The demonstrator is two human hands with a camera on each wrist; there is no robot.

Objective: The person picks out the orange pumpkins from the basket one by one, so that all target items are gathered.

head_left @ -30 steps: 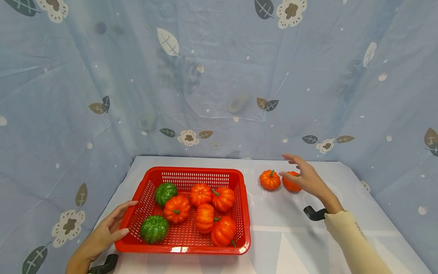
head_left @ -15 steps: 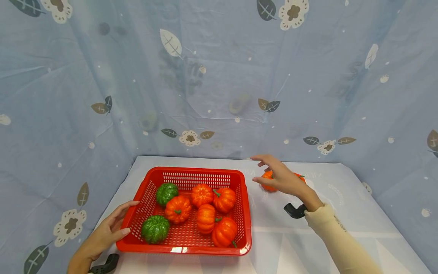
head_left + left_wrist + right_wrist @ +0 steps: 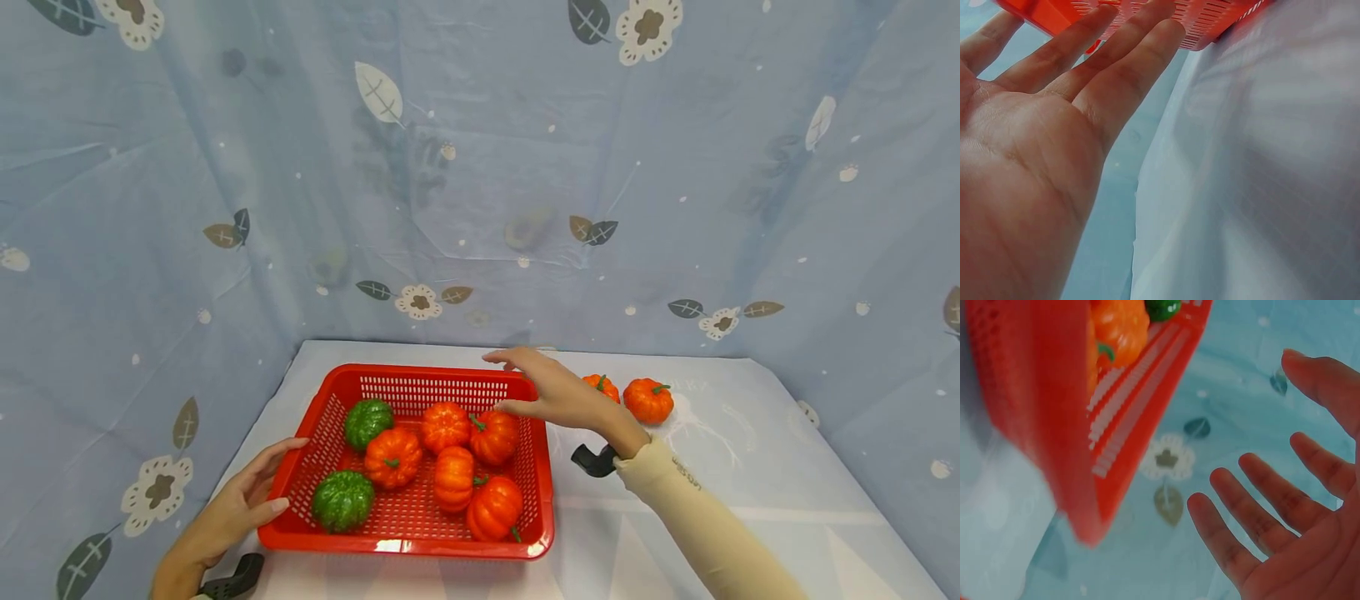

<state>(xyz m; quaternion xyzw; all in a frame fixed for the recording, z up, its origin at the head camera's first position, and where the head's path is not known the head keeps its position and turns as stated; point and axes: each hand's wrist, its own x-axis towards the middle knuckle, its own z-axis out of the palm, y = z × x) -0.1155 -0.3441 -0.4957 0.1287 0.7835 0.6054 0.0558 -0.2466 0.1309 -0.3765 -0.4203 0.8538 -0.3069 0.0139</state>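
Observation:
A red plastic basket (image 3: 405, 546) with slotted walls stands on the table, holding several orange pumpkins (image 3: 393, 458) and two green ones, the nearer green pumpkin (image 3: 342, 501) at the front left. My left hand (image 3: 236, 504) rests at the basket's left rim, fingers extended along its outside; the left wrist view shows its palm facing the red wall. Above the basket's back right corner hovers my right hand (image 3: 558, 392), fingers spread and nothing in them. In the right wrist view its fingers (image 3: 1266, 506) are apart from the basket's rim.
Two more orange pumpkins lie on the white table (image 3: 720, 467) right of the basket; one pumpkin (image 3: 648, 401) shows whole, while the other pumpkin (image 3: 602, 387) is partly behind my right hand. A blue patterned curtain (image 3: 480, 208) encloses the back and sides.
My right hand has moved left, from over the two loose pumpkins to above the basket's right rim, carrying nothing. The left hand has stayed at the basket.

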